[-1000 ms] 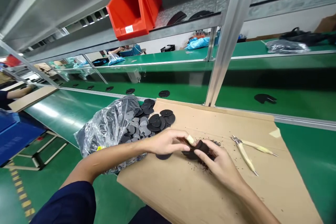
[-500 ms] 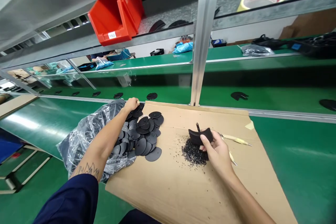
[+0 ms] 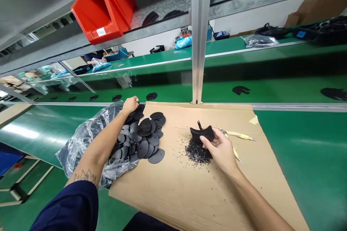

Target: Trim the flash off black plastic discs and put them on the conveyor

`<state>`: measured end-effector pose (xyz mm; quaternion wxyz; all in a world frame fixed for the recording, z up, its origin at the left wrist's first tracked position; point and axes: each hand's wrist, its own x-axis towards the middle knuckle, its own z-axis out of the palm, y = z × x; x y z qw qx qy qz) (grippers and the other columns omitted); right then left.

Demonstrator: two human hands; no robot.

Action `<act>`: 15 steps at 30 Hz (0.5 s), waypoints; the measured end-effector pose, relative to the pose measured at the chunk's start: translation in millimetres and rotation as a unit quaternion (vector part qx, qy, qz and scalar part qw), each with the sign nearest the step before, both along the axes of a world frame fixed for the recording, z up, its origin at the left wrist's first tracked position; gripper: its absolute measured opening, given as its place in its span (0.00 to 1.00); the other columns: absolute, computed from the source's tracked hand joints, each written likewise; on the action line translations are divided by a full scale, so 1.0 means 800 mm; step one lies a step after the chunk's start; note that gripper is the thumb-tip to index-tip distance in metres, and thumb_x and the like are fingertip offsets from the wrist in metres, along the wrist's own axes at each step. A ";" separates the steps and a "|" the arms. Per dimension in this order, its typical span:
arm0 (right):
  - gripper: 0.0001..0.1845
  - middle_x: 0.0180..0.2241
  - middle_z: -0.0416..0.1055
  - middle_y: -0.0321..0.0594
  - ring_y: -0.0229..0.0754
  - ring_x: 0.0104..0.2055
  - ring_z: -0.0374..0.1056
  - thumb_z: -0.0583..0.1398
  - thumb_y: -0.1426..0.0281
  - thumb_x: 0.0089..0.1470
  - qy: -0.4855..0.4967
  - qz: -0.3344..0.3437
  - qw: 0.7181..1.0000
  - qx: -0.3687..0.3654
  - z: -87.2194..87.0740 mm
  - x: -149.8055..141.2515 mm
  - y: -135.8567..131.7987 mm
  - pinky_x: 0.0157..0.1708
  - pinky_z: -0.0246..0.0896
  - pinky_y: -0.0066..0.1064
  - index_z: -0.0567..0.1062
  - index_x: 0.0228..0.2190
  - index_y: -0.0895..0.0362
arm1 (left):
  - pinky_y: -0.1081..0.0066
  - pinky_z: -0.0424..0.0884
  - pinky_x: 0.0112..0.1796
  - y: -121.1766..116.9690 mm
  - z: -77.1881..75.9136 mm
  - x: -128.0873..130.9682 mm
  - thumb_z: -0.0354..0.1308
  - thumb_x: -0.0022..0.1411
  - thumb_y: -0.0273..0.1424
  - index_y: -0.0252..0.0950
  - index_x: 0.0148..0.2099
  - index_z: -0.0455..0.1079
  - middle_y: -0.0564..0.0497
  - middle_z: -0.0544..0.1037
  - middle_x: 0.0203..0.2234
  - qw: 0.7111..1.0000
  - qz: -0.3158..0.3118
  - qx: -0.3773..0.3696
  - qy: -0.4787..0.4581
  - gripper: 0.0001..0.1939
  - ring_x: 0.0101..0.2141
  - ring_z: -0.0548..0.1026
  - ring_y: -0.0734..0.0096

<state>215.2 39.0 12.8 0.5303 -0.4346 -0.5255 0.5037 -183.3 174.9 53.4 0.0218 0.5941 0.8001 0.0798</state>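
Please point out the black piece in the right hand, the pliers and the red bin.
Black piece (image 3: pixel 206 133): head view, on its curved side.
Pliers (image 3: pixel 240 135): head view, on one pale handle.
Red bin (image 3: pixel 117 7): head view, on its side wall.

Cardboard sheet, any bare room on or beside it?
Nearly bare: the near part of the cardboard sheet, this side of the black bits and left of the right forearm; also the green bench beyond the sheet's right edge. Crowded: the left side, with discs and plastic bag, and the middle, around the right hand and pliers.
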 end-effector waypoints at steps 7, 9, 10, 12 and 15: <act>0.28 0.34 0.76 0.43 0.41 0.30 0.72 0.72 0.50 0.42 0.044 0.012 0.998 -0.048 -0.003 -0.008 -0.005 0.26 0.71 0.31 0.78 0.36 0.58 | 0.68 0.75 0.47 -0.066 0.037 0.022 0.52 0.62 0.21 0.31 0.44 0.75 0.47 0.81 0.37 0.991 -0.102 0.058 -0.063 0.12 0.40 0.79 0.66; 0.29 0.34 0.77 0.43 0.41 0.30 0.72 0.73 0.49 0.41 0.051 0.026 0.996 -0.067 -0.001 -0.008 -0.008 0.23 0.70 0.30 0.78 0.36 0.59 | 0.72 0.75 0.45 -0.107 0.036 0.050 0.53 0.63 0.24 0.33 0.44 0.75 0.49 0.81 0.40 0.979 -0.156 0.078 -0.104 0.11 0.40 0.79 0.68; 0.28 0.33 0.77 0.43 0.41 0.29 0.72 0.73 0.49 0.41 0.052 0.036 0.995 -0.076 0.001 -0.009 -0.010 0.23 0.70 0.30 0.78 0.35 0.59 | 0.73 0.75 0.45 -0.130 0.033 0.068 0.53 0.63 0.26 0.35 0.42 0.76 0.50 0.81 0.40 0.969 -0.189 0.094 -0.129 0.10 0.40 0.79 0.70; 0.27 0.31 0.77 0.41 0.40 0.28 0.71 0.72 0.49 0.42 0.050 0.060 0.993 -0.091 0.006 -0.009 -0.013 0.23 0.70 0.29 0.79 0.33 0.59 | 0.70 0.75 0.45 -0.173 0.023 0.111 0.57 0.63 0.26 0.35 0.39 0.76 0.49 0.81 0.37 0.897 -0.329 0.195 -0.223 0.06 0.40 0.78 0.69; 0.25 0.30 0.77 0.40 0.41 0.30 0.72 0.72 0.49 0.43 0.058 0.106 0.986 -0.113 0.013 -0.011 -0.017 0.30 0.72 0.31 0.80 0.32 0.58 | 0.69 0.74 0.41 -0.210 0.000 0.175 0.59 0.65 0.23 0.36 0.39 0.76 0.49 0.80 0.32 0.807 -0.425 0.253 -0.323 0.06 0.37 0.78 0.70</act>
